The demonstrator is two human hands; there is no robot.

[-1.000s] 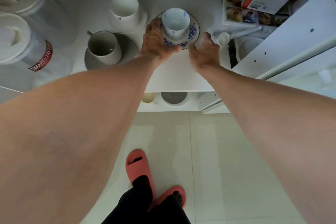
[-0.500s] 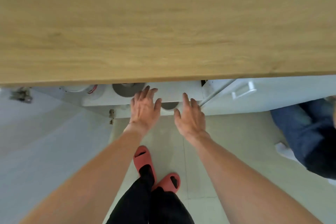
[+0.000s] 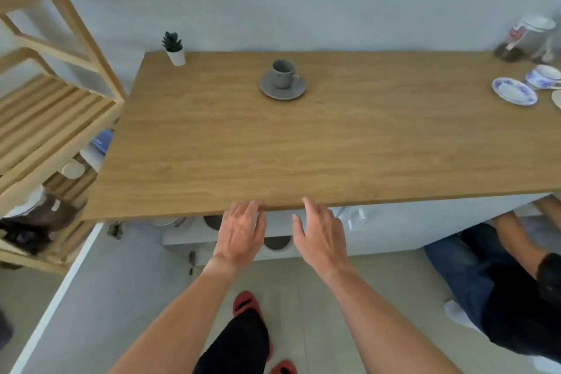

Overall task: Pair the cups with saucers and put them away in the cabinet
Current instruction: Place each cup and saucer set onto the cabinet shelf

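A grey cup [image 3: 283, 73] stands on a grey saucer [image 3: 282, 89] in the middle back of the wooden counter [image 3: 334, 146]. At the far right lie a blue-patterned saucer [image 3: 514, 91] and, beside it, a blue-patterned cup [image 3: 545, 76]. My left hand [image 3: 241, 232] and my right hand [image 3: 321, 231] hang empty with fingers spread at the counter's front edge. Below the edge, the open cabinet [image 3: 285, 223] shows dark rims of stored dishes; its contents are mostly hidden.
A small potted plant [image 3: 174, 48] stands at the counter's back left. A wooden rack [image 3: 45, 118] rises on the left. Jars [image 3: 534, 36] stand at the back right. Another person's legs [image 3: 501, 288] are at the lower right. The white cabinet door [image 3: 54, 297] hangs open to the left.
My hands let go of the blue-patterned cup and saucer inside the cabinet and drew back out. My view rose from the shelf to the counter top.
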